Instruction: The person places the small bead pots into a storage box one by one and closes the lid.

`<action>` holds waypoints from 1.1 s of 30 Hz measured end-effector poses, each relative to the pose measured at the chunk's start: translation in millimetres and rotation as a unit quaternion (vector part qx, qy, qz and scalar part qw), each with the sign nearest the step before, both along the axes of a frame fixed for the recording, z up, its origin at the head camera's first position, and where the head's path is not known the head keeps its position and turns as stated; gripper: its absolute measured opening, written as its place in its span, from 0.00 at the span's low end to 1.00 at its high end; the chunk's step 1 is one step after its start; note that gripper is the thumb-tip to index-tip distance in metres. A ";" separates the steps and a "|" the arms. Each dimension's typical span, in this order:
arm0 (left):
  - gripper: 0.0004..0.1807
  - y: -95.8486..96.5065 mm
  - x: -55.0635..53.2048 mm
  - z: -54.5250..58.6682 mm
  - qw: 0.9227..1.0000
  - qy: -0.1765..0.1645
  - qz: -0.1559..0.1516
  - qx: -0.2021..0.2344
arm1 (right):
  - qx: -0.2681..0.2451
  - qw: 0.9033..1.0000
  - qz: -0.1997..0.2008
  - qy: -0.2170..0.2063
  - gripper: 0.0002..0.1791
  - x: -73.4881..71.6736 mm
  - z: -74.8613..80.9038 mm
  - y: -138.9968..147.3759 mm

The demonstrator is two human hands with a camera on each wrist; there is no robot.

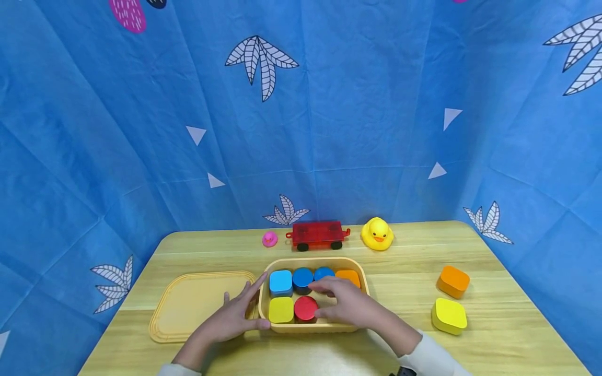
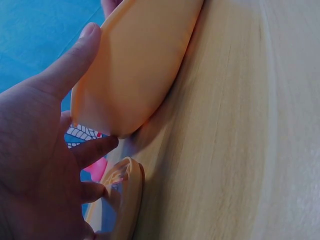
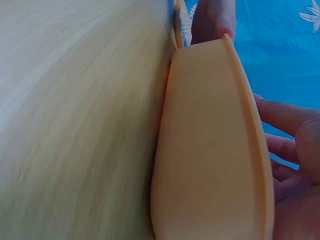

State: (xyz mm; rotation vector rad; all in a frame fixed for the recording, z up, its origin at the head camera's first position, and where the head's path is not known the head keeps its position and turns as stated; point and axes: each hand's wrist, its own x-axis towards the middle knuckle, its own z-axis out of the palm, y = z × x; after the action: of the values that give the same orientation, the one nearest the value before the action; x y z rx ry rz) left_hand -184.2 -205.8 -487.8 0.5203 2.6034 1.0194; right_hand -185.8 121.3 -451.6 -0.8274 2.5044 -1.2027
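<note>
A cream plastic box (image 1: 359, 271) sits mid-table. In its back row are a light blue rounded-square block (image 1: 281, 282), two round blue blocks (image 1: 302, 278) and an orange block (image 1: 349, 277). A yellow block (image 1: 281, 310) and a round red block (image 1: 305, 307) lie in front. My left hand (image 1: 230, 316) holds the box's left end, thumb at the front corner and index finger farther back along the rim. Over the box's right half, my right hand (image 1: 345, 303) has its fingers spread apart, thumb beside the red block; whether they touch is unclear. It hides part of the inside.
The matching lid (image 1: 202, 305) lies flat to the left. Orange (image 1: 453, 282) and yellow (image 1: 449, 316) blocks stand on the right side of the table. Along the back are a small pink duck (image 1: 269, 239), a red toy wagon (image 1: 317, 235) and a yellow duck (image 1: 377, 235).
</note>
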 end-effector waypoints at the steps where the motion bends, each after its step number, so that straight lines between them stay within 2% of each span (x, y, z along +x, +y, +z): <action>1: 0.58 -0.2 0.0 -0.1 1.000 0.000 0.000 0.000 | -0.004 1.000 -0.004 0.000 0.31 0.3 0.8 2.3; 17: 0.58 -0.6 0.3 1.3 1.000 -0.005 0.003 -0.003 | -0.016 0.995 -0.080 0.060 0.32 13.4 11.3 58.7; 24: 0.58 -0.3 -0.3 0.2 1.000 -0.004 0.001 -0.006 | 0.000 0.984 -0.138 0.113 0.34 25.4 10.4 94.8; 33: 0.58 -0.5 -0.5 -2.4 1.000 -0.002 0.005 -0.009 | 0.019 0.973 -0.185 0.135 0.33 45.3 8.5 141.2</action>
State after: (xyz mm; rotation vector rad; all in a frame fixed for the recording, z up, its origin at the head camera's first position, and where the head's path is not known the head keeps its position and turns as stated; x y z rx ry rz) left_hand -184.8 -206.3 -490.2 0.5018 2.6125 0.9967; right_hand -140.5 262.4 -443.1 -0.5610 2.9957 -1.2101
